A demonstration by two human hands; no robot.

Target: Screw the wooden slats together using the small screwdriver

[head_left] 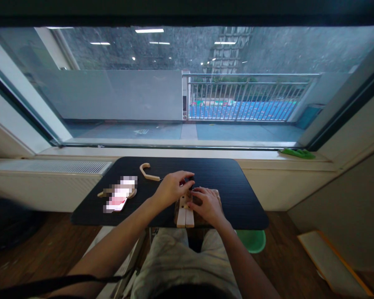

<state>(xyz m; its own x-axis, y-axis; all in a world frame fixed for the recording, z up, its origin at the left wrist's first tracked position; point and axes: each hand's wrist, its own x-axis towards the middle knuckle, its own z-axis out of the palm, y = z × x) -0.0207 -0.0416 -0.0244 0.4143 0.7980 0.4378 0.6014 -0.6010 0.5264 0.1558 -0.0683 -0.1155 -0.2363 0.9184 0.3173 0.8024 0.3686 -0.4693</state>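
Two pale wooden strips with small dark holes lie side by side near the front edge of the black table, on a brown wooden block. My right hand rests over the block, its thumb and fingers curled onto the right side of the holed strips. Just beyond them, my left hand has its fingers bent together around a small dark thing with a bit of red, mostly hidden. To the left of that hand lies a curved wooden hook with a thin metal tip.
A phone with a blurred-out screen lies on the table's left side, beside pale wooden pieces. Under the right edge stands a green basin. A green cloth lies on the windowsill, and a radiator is at the left.
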